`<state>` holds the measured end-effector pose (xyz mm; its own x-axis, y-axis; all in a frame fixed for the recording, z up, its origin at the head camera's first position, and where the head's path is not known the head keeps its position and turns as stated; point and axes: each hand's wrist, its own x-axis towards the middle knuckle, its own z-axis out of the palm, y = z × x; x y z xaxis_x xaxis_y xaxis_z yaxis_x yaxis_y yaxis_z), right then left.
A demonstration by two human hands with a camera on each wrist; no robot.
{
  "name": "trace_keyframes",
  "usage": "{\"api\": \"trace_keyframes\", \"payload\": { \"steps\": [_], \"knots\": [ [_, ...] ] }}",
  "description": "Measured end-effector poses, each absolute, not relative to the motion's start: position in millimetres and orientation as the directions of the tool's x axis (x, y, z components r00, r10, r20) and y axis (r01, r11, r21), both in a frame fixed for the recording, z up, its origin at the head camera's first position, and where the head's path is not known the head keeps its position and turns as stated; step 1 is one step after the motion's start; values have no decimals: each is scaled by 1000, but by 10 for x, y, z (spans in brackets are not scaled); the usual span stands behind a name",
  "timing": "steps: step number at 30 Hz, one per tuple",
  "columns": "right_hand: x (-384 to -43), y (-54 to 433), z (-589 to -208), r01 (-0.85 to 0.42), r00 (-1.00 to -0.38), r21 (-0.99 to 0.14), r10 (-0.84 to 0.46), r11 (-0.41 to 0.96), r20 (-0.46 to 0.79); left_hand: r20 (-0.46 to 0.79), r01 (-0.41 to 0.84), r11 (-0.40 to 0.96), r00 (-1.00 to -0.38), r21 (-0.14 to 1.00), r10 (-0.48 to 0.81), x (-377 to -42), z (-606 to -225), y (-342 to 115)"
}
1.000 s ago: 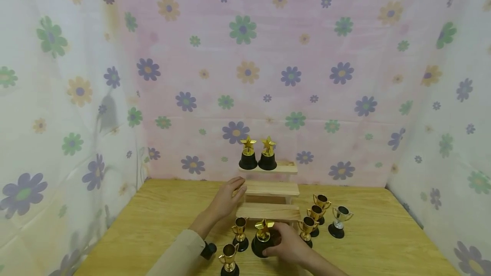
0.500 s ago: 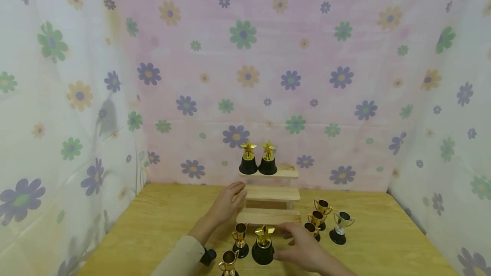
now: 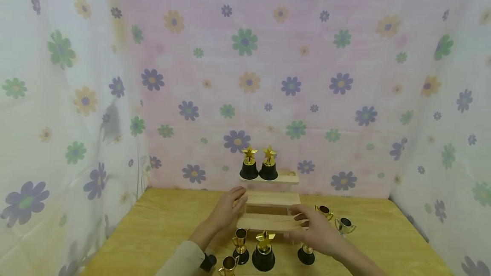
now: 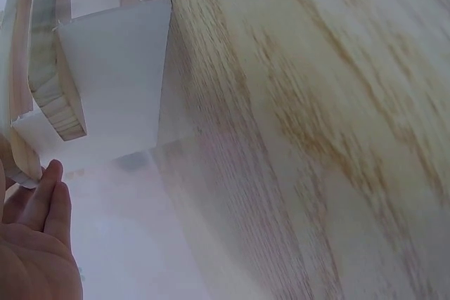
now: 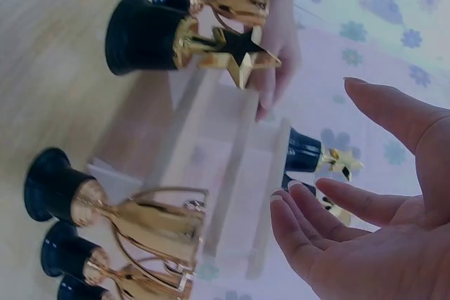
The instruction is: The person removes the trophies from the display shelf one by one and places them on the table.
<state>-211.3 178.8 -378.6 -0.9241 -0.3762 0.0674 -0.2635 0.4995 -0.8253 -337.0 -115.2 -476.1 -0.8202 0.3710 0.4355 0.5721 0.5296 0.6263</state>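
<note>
A three-tier wooden display stand [image 3: 272, 199] faces me, with two gold star trophies [image 3: 249, 170] side by side on its top step. My left hand [image 3: 224, 212] touches the left end of the stand, its fingers fairly straight at a plank's end in the left wrist view. My right hand [image 3: 320, 231] is raised by the stand's right end, thumb and fingers spread with nothing between them in the right wrist view. A third star trophy [image 3: 263, 259] with a black base stands upright on the table before the lowest step. The lower two steps bear no trophies.
Gold cup trophies [image 3: 241, 248] stand left of the front star trophy. More gold cups [image 5: 155, 230] stand at the right, partly hidden by my right hand in the head view, beside a silver cup [image 3: 346, 225]. A black object [image 3: 208, 262] lies by my left sleeve.
My right hand has let go of the front star trophy and moved up and right to the stand's right end. The left hand stays at the stand; the head view has tilted slightly up.
</note>
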Motion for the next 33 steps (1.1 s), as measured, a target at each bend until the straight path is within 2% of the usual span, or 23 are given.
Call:
{"api": "trace_keyframes", "payload": {
  "steps": [26,33],
  "knots": [
    [-2589,1820,-3517,-334,-939,-746,-275,577,208,455,586,532,-810,611,369,-3378,-4786,-1142],
    [-2758,1779,-3483,-315,-946,-736,-263,600,190,454,585,532,-811,612,370,-3384,-4795,-1149]
  ]
}}
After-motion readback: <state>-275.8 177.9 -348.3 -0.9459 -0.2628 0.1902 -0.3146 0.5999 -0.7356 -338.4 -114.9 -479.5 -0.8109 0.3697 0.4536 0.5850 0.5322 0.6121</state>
